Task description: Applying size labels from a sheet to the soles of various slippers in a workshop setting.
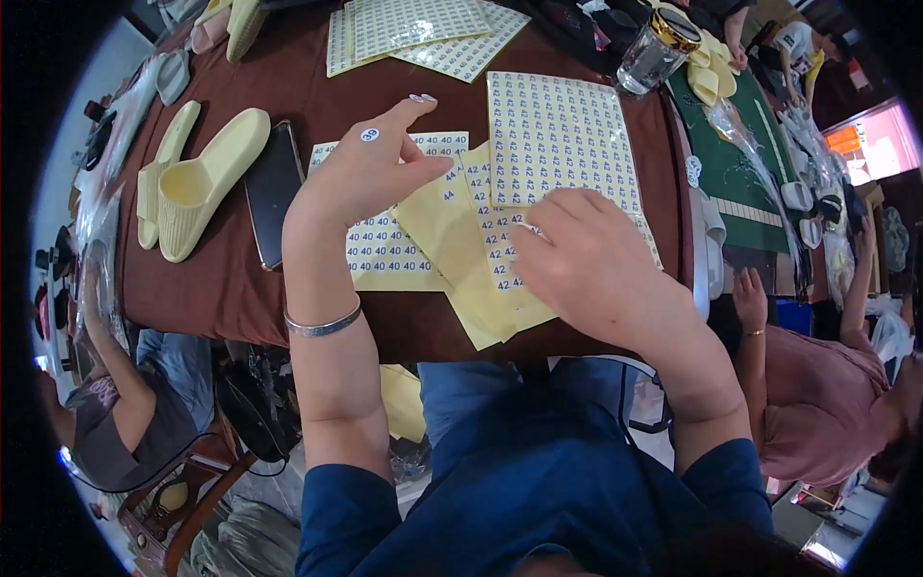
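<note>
My left hand [361,173] hovers over the sticker sheets, its index finger stretched out and thumb apart. Small round white stickers [421,97] cling to its fingertip, and another round sticker [369,135] is on the back of the hand. My right hand [601,274] is closed, fingers curled down over a sheet of printed round stickers [495,252]; whatever its fingertips pinch is hidden. Between the hands lies mostly bare yellow backing paper [433,231], overlapping another sticker sheet [385,260] beneath my left hand. A larger full sheet [558,125] lies just beyond my right hand.
On the brown tablecloth [212,298], pale yellow slippers [207,183] and a dark phone [274,202] lie to the left. More sticker sheets [413,34] and a gold-lidded glass jar [649,62] are farther back. Other people sit at both sides; a green table [716,173] adjoins on the right.
</note>
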Tool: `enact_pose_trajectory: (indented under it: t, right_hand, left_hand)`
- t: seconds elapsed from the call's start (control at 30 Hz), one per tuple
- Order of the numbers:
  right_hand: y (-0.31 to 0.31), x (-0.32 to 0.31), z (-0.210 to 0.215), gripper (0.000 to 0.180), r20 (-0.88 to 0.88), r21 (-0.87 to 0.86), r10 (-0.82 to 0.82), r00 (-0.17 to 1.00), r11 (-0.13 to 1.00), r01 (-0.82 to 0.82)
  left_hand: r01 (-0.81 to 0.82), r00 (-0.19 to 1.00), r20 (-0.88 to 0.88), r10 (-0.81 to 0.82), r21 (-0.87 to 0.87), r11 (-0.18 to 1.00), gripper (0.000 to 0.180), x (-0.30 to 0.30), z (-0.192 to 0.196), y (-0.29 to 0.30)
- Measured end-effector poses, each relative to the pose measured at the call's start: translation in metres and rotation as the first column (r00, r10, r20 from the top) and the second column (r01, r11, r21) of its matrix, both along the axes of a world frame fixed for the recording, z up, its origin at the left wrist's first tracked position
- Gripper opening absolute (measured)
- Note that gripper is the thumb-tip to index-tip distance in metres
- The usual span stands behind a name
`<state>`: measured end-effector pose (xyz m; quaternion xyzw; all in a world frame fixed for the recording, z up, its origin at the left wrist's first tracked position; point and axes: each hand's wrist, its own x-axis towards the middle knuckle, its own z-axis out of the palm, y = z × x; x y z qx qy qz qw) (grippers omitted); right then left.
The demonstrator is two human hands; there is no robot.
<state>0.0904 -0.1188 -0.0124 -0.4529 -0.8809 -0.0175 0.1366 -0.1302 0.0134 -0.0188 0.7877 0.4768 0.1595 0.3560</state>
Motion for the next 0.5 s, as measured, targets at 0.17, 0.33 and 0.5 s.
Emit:
enact_pose_trajectory:
  t: [0.17, 0.33, 0.5]
  right_hand:
    - [0.026, -0.031, -0.015, 0.027, 0.000, -0.026, 0.078, 0.997, 0.997, -0.078]
    - [0.033, -0.033, -0.043, 0.028, -0.161, 0.016, 0.050, 0.986, 0.999, -0.048]
    - [0.042, -0.026, -0.056, 0.023, -0.280, 0.060, 0.004, 0.960, 0.998, 0.014]
  left_hand:
    - [-0.023, 0.997, -0.073, 0.018, -0.065, 0.998, 0.070, -0.002, 0.000, 0.003]
    - [0.121, 0.992, -0.041, -0.121, -0.001, 0.993, 0.069, 0.000, -0.010, 0.006]
    - [0.197, 0.980, 0.090, -0.180, -0.253, 0.947, 0.073, -0.001, -0.007, 0.010]
